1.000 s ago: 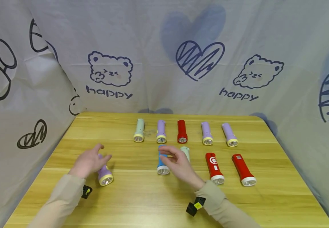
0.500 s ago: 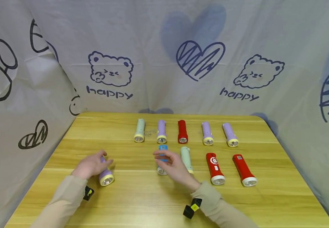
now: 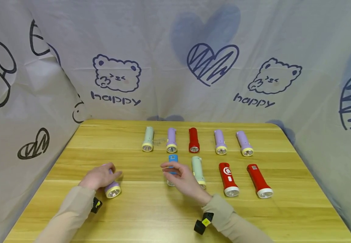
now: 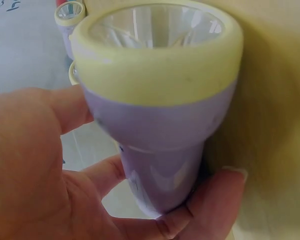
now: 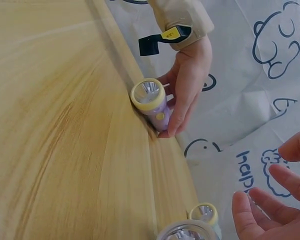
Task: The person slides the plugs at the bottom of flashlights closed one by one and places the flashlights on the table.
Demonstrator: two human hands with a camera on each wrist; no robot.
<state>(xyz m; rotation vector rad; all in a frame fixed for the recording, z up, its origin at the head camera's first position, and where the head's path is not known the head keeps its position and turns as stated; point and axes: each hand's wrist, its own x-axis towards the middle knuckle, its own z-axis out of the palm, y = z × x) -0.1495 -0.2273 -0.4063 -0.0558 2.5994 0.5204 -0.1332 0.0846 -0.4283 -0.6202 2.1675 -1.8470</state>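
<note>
My left hand point(image 3: 98, 177) grips a purple flashlight point(image 3: 113, 189) with a pale yellow head, which lies at the left of the table, lens toward me. Close up in the left wrist view, thumb and fingers curl round the purple body point(image 4: 162, 125) below the yellow rim. The right wrist view shows the left hand point(image 5: 190, 82) on this flashlight from the side. Over a blue flashlight point(image 3: 173, 158) hovers my right hand point(image 3: 184, 180), fingers loosely bent and holding nothing; it hides the middle of the blue flashlight. Beside it lies a mint green flashlight point(image 3: 197, 168).
Two red flashlights with white heads, one point(image 3: 228, 179) nearer and one point(image 3: 259, 180) farther right, lie right of the green one. Behind them runs a row of several flashlights, including a red one point(image 3: 194, 139). A printed cloth point(image 3: 169, 81) stands around the wooden table point(image 3: 139, 216).
My left hand has come down and closed its fingers round the purple flashlight. My right hand has shifted slightly left over the blue flashlight, uncovering the green one.
</note>
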